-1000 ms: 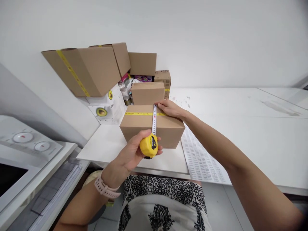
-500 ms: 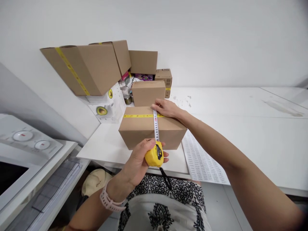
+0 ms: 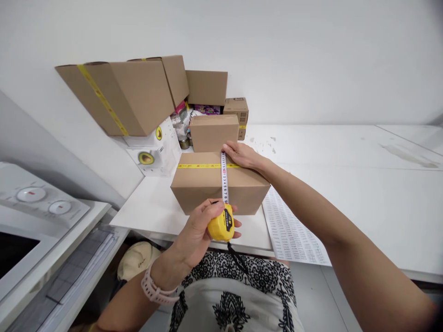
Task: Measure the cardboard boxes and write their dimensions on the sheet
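Note:
A closed cardboard box point(image 3: 200, 198) with yellow printed tape across its top sits on the white table in front of me. My left hand point(image 3: 199, 226) is closed around a yellow tape measure point(image 3: 221, 223) just off the box's near side, the thumb on its upper part. A black wrist strap dangles from the case. The white measuring blade point(image 3: 224, 180) runs from the case up across the box's top to the far edge. There my right hand point(image 3: 244, 156) rests on the box, its fingertips pressing the blade's end; the curled fingers are partly hidden.
A smaller cardboard box point(image 3: 214, 133) stands right behind. Large cartons point(image 3: 138, 97) are stacked on white avocado-print boxes point(image 3: 152, 159) at the back left. A printed sheet point(image 3: 294, 230) lies to the right. A white microwave point(image 3: 34, 216) is at the left, and a cream cap point(image 3: 138, 260) lies below.
My right fingertips have shifted slightly right, showing more of the blade's far end. The tape measure stays nearly in place while its strap swings a little.

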A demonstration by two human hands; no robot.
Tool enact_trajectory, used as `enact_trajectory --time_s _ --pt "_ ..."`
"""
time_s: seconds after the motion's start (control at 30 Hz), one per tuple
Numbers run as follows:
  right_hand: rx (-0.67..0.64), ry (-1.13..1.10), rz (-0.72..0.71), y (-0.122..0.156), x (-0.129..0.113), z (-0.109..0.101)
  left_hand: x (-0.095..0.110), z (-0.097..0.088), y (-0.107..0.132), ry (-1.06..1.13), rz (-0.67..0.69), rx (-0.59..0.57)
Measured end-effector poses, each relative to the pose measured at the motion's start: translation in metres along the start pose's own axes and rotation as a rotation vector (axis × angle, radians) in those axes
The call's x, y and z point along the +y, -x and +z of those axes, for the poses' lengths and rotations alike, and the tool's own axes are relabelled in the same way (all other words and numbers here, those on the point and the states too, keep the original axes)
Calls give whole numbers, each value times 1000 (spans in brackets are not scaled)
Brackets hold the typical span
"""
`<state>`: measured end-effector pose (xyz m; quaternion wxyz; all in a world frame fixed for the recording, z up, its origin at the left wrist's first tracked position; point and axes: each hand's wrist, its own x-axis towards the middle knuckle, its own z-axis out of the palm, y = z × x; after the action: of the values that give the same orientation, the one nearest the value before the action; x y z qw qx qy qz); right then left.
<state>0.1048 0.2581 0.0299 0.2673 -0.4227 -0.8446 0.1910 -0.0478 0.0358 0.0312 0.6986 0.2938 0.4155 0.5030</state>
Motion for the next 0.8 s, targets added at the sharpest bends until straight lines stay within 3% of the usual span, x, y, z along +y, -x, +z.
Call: enact_trajectory --time_s 0.17,0.3,0.37,0.47,0.53,0.63,0.7,0.8 --pt "85 -165 -26 -5 4 2 -2 4 -2 -43 7 -19" --pt "315 -479 -34 7 -2 -25 -10 4 1 -153 27 -103" --pt "424 -545 -65 35 -7 -47 -16 0 4 -279 20 -169" --pt "567 -518 -44 106 -16 -66 -29 -5 5 -484 8 -200" --pt "564 -455 11 159 -21 -57 -41 -5 1 -573 30 -192" --pt "438 -332 32 220 -25 -20 -63 4 -11 -654 114 -228" --pt "396 -258 18 240 -25 -3 -77 13 -23 -695 185 -269" --pt "357 -237 96 255 -26 -7 -92 28 -44 -725 229 -307"
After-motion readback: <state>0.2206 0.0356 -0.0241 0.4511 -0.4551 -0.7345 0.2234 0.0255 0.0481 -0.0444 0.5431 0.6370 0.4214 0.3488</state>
